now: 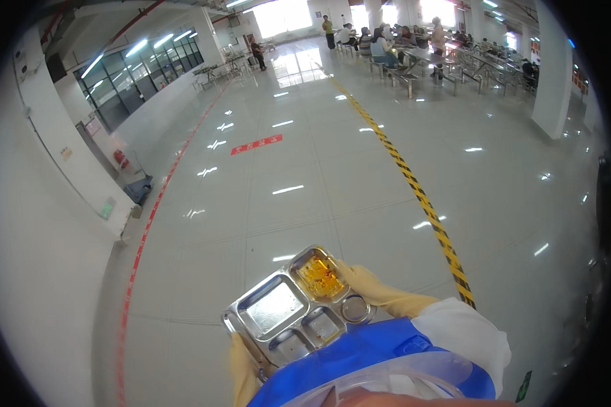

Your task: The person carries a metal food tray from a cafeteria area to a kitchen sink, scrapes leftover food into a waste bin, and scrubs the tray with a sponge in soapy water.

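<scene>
I'm holding a metal tray [273,308] that is gleaming smooth and polished, and oily food remains [322,277] are glistening on it. My right glove [364,282] and left glove [242,370] are looking matt and rubbery. I'm wearing a smooth blue garment [360,351] and a creased cloth sleeve [463,334]. The glossy, hard floor [299,220] is mirroring lights; the white wall [41,264] is looking smooth.

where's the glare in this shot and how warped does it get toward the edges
Head view: bright streaks glare off the glossy floor, with a pale sheen on the metal tray; head view: far windows wash out to white; head view: yellow-black tape bows, and corners go black.
</scene>
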### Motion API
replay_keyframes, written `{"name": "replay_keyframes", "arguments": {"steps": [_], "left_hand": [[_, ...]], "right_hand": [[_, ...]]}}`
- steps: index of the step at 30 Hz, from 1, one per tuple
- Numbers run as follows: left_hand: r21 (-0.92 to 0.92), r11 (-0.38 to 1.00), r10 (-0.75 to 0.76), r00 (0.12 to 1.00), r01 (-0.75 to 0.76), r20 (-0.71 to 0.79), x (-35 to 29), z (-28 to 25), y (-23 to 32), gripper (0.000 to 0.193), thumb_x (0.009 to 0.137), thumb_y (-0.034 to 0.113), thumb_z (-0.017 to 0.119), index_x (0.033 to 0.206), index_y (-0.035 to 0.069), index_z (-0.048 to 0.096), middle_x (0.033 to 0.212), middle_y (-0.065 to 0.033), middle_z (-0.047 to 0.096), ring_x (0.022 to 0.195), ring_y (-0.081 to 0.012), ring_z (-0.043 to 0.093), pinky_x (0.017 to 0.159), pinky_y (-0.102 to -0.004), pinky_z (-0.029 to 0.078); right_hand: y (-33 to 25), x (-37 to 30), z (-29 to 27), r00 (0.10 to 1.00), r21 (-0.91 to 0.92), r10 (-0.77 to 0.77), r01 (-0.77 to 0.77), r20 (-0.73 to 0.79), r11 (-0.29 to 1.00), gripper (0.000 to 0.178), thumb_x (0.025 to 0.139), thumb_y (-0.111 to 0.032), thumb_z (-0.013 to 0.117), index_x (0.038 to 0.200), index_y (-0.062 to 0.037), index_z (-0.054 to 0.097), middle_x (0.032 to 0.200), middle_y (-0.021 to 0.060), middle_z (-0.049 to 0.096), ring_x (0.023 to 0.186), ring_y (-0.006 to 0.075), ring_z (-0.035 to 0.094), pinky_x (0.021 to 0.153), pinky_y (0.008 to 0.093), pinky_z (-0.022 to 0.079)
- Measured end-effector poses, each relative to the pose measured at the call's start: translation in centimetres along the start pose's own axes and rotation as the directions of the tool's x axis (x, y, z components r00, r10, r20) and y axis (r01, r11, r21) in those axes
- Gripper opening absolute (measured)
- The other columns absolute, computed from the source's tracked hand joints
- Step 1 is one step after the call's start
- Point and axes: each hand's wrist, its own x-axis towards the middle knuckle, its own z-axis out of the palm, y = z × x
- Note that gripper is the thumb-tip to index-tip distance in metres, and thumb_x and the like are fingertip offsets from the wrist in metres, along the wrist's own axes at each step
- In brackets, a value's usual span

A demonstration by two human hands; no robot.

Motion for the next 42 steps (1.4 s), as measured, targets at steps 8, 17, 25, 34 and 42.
{"name": "replay_keyframes", "arguments": {"steps": [8,17,25,34,42], "left_hand": [[0.208,0.972,0.077,0.983,-0.110,0.164,25.4,8.0,10.6,0.075,0.105,0.060,0.039,0.110,-0.009,0.069,0.090,-0.0200,0.071,0.079,-0.0295,0.069,0.068,-0.0433,0.053],[-0.147,0.989,0.014,0.994,0.002,0.107,45.8,14.8,24.7,0.049,0.106,0.055,0.047,0.085,0.013,0.059,0.060,0.0009,0.049,0.045,-0.0128,0.043,0.040,-0.0322,0.033],[0.029,0.984,-0.173,0.981,0.176,-0.087,50.3,10.8,25.5,0.079,0.101,0.066,0.045,0.118,-0.008,0.065,0.117,-0.0251,0.067,0.107,-0.0319,0.067,0.090,-0.0388,0.053],[-0.252,0.968,0.015,0.999,-0.004,0.039,53.8,10.0,27.1,0.072,0.101,0.064,0.051,0.117,-0.005,0.065,0.110,-0.0177,0.068,0.094,-0.0257,0.069,0.074,-0.0385,0.056],[0.040,0.999,0.028,0.991,-0.034,0.134,70.2,15.8,36.9,0.062,0.104,0.061,0.048,0.095,0.003,0.068,0.077,-0.0055,0.064,0.070,-0.0148,0.061,0.061,-0.0327,0.048]], "right_hand": [[-6.8,18.1,0.0,0.983,-0.069,0.016,-0.029,-0.182,0.997,0.074,0.107,-0.058,0.041,0.107,0.0108,0.070,0.089,0.0114,0.067,0.082,0.0178,0.058,0.075,0.0367,0.047],[-19.1,44.3,6.6,0.935,-0.257,-0.345,0.315,-0.081,0.914,0.075,0.107,-0.058,0.041,0.104,0.0113,0.070,0.084,0.0113,0.066,0.081,0.0175,0.058,0.073,0.0365,0.047],[-22.8,56.7,13.1,0.991,0.043,-0.077,0.073,0.112,0.996,0.071,0.108,-0.055,0.042,0.107,0.0098,0.071,0.088,0.0112,0.067,0.080,0.0147,0.057,0.071,0.0351,0.047],[-27.8,50.1,11.2,0.981,-0.137,-0.194,0.192,0.001,0.972,0.072,0.107,-0.056,0.041,0.109,0.0111,0.069,0.094,0.0134,0.068,0.087,0.0179,0.059,0.079,0.0357,0.048],[-30.9,64.1,14.7,0.994,0.220,-0.048,0.070,-0.101,0.973,0.070,0.108,-0.053,0.042,0.112,0.0124,0.067,0.097,0.0145,0.070,0.089,0.0182,0.060,0.080,0.0364,0.049]]}}
